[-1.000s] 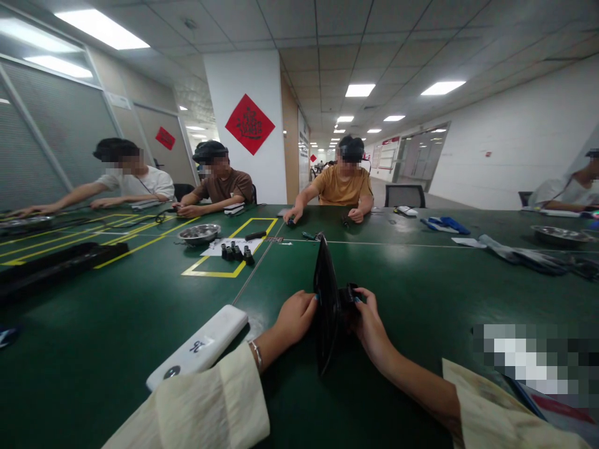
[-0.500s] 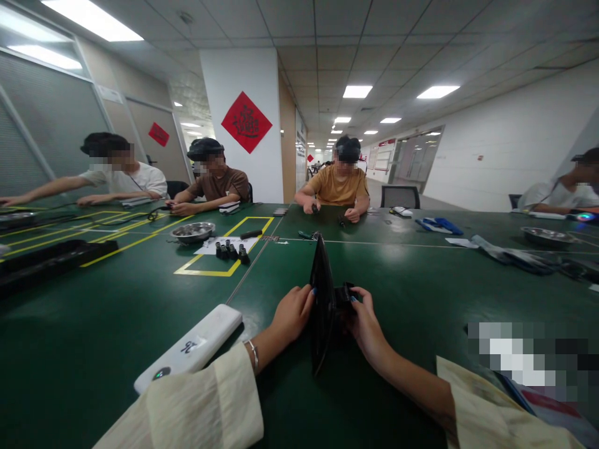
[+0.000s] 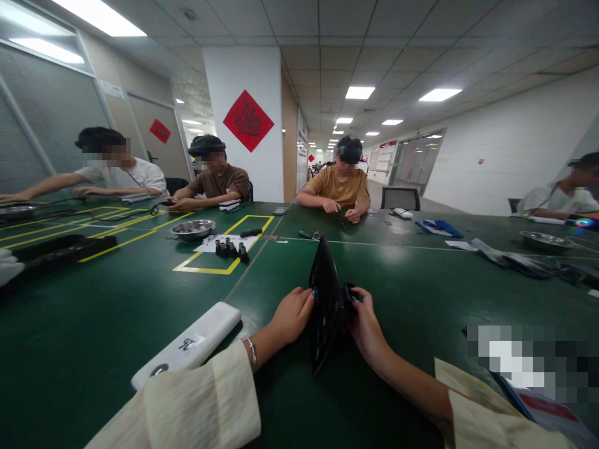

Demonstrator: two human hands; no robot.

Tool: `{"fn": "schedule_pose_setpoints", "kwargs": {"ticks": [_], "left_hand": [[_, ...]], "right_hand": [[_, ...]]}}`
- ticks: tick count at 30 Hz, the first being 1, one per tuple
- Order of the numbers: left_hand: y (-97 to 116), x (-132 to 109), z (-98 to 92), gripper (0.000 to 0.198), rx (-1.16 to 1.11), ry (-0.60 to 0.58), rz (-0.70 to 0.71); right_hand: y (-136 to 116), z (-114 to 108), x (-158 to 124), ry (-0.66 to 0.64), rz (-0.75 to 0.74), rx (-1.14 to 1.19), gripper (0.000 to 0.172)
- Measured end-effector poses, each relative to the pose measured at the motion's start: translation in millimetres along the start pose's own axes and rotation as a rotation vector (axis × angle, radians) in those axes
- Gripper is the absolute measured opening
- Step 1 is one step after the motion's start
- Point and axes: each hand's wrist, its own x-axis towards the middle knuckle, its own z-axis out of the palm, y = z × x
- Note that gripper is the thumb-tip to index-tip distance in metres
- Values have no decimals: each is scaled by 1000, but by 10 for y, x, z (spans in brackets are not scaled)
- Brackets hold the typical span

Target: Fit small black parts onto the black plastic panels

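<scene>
A thin, flat black panel (image 3: 326, 312) stands upright on edge between my hands, its glossy face turned partly to the left. My left hand (image 3: 294, 315) grips it by the left side, thumb pressed on the face and the other fingers mostly out of sight. Behind the panel sticks out a small black block-like part (image 3: 347, 294). Around that part the fingers of my right hand (image 3: 367, 317) are closed; the panel hides some of the contact. Left of my left wrist lies a white power bank (image 3: 189, 343) marked 26.
Several black cylindrical parts (image 3: 231, 249) stand on white paper inside a yellow taped outline (image 3: 206, 270). Behind them is a metal bowl (image 3: 193, 229). A long black tray (image 3: 60, 255) lies left. Co-workers sit around the green table (image 3: 421, 280); one opposite (image 3: 344, 187) handles small dark parts.
The panel has turned slightly, showing more of its face, while the block behind it shows less. Across the table, the co-worker's hands have come closer together.
</scene>
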Motion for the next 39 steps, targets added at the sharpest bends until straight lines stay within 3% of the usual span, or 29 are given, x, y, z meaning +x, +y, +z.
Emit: {"fn": "schedule_pose_setpoints", "kwargs": {"ticks": [8,13,23,30,34,39], "left_hand": [[-28,-3,50,51,54,0,-27],[-25,16,71,36,159,108,-17],[-29,-7,74,32,184,140,60],[20,24,7,48,196,23,16],[49,12,-17,46,264,0,36],[26,4,18,47,191,-25,-49]], "right_hand": [[-50,52,-38,26,33,-3,46],[-50,40,-37,39,47,-35,46],[-17,27,1,33,13,6,46],[17,-13,33,0,-15,-8,42],[12,-13,26,-16,-4,-15,42],[3,-3,29,-14,5,-13,43]]}}
